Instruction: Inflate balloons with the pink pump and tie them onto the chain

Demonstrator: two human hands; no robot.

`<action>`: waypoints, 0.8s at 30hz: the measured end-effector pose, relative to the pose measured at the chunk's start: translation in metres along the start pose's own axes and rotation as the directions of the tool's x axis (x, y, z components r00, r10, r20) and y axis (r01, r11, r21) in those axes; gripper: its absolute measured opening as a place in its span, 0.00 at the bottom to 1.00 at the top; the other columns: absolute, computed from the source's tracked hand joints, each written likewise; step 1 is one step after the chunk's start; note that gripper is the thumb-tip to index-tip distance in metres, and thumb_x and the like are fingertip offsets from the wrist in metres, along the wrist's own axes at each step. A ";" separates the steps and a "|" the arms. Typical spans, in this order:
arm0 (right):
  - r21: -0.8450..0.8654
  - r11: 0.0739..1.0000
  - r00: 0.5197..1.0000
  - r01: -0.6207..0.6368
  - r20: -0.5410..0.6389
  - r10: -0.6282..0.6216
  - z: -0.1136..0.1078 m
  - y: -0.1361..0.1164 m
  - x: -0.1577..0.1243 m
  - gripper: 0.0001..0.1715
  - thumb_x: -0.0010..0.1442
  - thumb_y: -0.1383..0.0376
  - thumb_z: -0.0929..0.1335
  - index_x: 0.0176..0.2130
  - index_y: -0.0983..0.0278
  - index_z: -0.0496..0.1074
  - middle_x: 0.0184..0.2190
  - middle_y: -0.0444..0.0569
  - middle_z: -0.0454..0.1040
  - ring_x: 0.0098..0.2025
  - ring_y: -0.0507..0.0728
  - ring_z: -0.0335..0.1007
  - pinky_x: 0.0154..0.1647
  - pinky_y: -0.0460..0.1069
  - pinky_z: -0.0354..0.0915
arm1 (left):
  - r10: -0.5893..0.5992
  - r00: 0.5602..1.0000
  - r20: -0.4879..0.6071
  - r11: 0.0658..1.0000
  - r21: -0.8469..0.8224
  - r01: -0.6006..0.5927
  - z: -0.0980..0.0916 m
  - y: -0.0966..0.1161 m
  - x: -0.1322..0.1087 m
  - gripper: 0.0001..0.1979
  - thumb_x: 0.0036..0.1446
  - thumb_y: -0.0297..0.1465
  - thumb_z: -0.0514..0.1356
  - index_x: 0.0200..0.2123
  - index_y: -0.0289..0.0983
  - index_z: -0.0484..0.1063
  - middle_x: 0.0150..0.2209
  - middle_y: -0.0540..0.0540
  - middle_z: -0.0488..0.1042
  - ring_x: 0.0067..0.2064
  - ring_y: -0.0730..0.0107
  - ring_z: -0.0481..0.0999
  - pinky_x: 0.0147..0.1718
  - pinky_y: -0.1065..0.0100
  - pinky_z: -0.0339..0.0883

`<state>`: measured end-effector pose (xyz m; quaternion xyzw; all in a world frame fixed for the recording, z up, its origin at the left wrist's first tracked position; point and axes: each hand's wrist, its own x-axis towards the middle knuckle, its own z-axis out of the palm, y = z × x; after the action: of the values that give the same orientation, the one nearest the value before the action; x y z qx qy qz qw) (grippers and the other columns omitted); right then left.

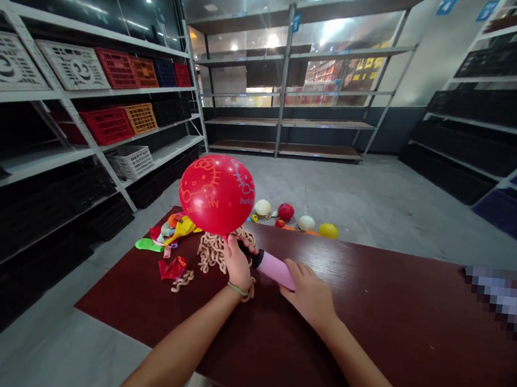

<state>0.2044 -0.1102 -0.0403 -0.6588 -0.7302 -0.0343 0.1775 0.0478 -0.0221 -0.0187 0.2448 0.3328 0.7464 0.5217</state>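
A swollen red balloon (216,194) with cartoon-cat prints stands over the table, its neck down at my left hand (238,266). The fingers of that hand are closed round the balloon's neck and the black end of a balloon pump. My right hand (310,292) is wrapped round the pump's pink barrel (277,269). Behind my left hand lies a heap of beige curled strips (211,253). Flat balloons in yellow, green and other colours (183,229) lie to its left, with a crumpled red balloon (173,268) nearer me. Where neck and nozzle meet is hidden by my fingers.
Beyond the far edge of the dark brown table (367,303), several inflated balloons (286,212) rest on the floor. Shelves with crates (111,125) line the left side, and a metal rack (282,97) stands at the back. A pixelated patch (505,302) covers something at the table's right.
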 end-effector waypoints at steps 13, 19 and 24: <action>0.022 1.000 1.000 0.007 0.021 -0.007 -0.002 0.001 0.002 0.24 0.58 0.62 0.67 0.55 0.59 0.66 0.46 0.48 0.75 0.46 0.59 0.70 0.33 0.49 0.56 | 0.136 0.978 -0.161 0.987 -0.061 -0.147 -0.012 0.031 0.048 0.13 0.59 0.41 0.54 0.31 0.39 0.60 0.26 0.53 0.67 0.27 0.73 0.72 0.35 0.61 0.73; -0.037 0.999 0.999 -0.034 0.001 0.034 -0.002 0.007 0.004 0.23 0.60 0.59 0.68 0.54 0.58 0.65 0.43 0.47 0.74 0.46 0.59 0.69 0.31 0.49 0.53 | 0.292 0.942 -0.167 0.956 0.047 -0.288 -0.028 0.048 0.074 0.11 0.61 0.40 0.51 0.30 0.40 0.57 0.26 0.52 0.67 0.29 0.71 0.73 0.38 0.61 0.73; -0.067 0.996 0.998 -0.052 -0.043 0.050 -0.003 0.006 0.004 0.27 0.62 0.50 0.66 0.56 0.58 0.65 0.42 0.50 0.73 0.44 0.61 0.68 0.31 0.50 0.55 | 0.369 0.906 -0.209 0.929 0.056 -0.366 -0.030 0.062 0.077 0.09 0.63 0.36 0.50 0.30 0.40 0.57 0.26 0.54 0.64 0.27 0.75 0.68 0.34 0.67 0.71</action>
<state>0.2110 -0.1069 -0.0373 -0.6821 -0.7078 -0.0679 0.1709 -0.0372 0.0289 0.0095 0.2246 0.3411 0.8508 0.3307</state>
